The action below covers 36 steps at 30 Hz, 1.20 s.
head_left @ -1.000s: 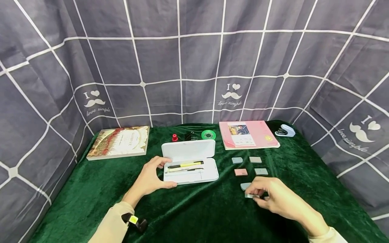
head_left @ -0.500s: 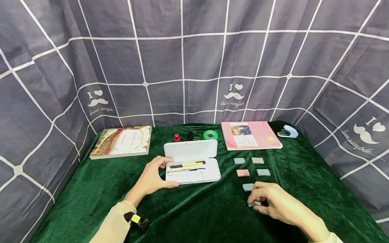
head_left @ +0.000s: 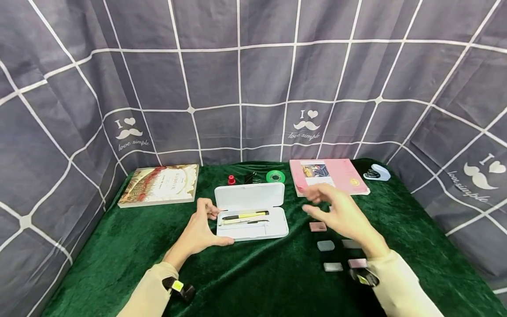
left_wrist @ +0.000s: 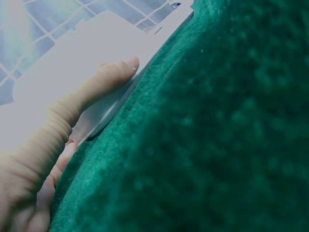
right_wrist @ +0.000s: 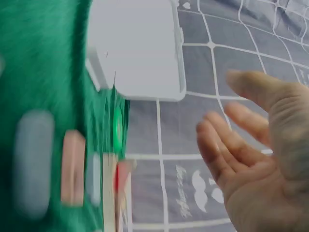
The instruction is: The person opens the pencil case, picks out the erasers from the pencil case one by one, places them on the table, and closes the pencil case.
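My left hand [head_left: 198, 226] grips the left end of an opened white pencil case [head_left: 277, 222], thumb along its front edge and fingers at the back corner. In the left wrist view the thumb [left_wrist: 113, 77] lies against the white case. Inside it are a yellow-and-black pen [head_left: 245, 215] and slimmer writing tools. My right hand [head_left: 340, 213] hovers, fingers loosely spread and holding nothing, over small eraser-like blocks. Among these are a pink block [head_left: 318, 226], a blue-grey block [head_left: 325, 245], a whitish block [head_left: 333, 267] and another pink block [head_left: 358, 263]. The hand and forearm hide others.
Behind the case stand a red-capped item [head_left: 231, 179], a black binder clip [head_left: 250, 178] and a green tape roll [head_left: 275, 176]. A patterned book [head_left: 158, 185] lies left, a pink book [head_left: 348, 174] right, beside a pale blue hole punch or stapler-like tool [head_left: 378, 172]. Green velvet covers the table.
My right hand has set the whitish block down at the front of the left column, let go, and moved up and away towards the pink book. The left hand stays on the pencil case.
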Each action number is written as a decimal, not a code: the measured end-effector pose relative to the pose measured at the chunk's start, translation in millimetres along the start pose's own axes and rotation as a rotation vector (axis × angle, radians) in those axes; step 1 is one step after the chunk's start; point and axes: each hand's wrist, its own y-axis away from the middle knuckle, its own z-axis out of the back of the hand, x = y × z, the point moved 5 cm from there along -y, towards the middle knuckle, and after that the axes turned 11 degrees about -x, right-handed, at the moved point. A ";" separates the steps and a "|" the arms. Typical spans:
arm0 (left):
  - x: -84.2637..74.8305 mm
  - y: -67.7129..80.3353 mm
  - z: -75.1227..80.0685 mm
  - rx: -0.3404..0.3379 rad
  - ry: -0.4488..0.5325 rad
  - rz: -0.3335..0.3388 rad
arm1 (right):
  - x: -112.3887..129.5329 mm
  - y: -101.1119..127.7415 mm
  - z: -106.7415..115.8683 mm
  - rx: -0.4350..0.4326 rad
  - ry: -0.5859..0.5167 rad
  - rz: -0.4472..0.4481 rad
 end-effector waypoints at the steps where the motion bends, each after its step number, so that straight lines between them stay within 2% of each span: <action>1: 0.0 0.0 0.0 0.002 0.009 0.007 | -2.5 -6.9 -7.2 0.006 -0.024 -0.037; 5: -0.7 -0.8 0.1 0.016 0.029 0.007 | -9.7 -26.2 -35.8 0.051 -0.107 -0.154; 9: -1.8 -1.8 -1.5 0.045 0.006 -0.005 | -14.4 -29.8 -55.7 0.089 -0.141 -0.218; 15: -1.1 -1.8 -1.8 0.071 -0.023 -0.029 | -18.5 -24.3 -65.6 0.127 -0.143 -0.208; 24: -3.5 0.2 3.9 0.057 -0.017 -0.093 | -21.3 -17.7 -79.2 0.352 -0.152 -0.152; 31: -0.1 2.6 0.6 0.086 -0.052 -0.022 | -22.0 -9.1 -88.0 0.429 -0.041 -0.179; 36: -0.4 2.0 1.0 0.084 -0.030 -0.014 | -20.6 -8.4 -89.5 0.435 0.001 -0.202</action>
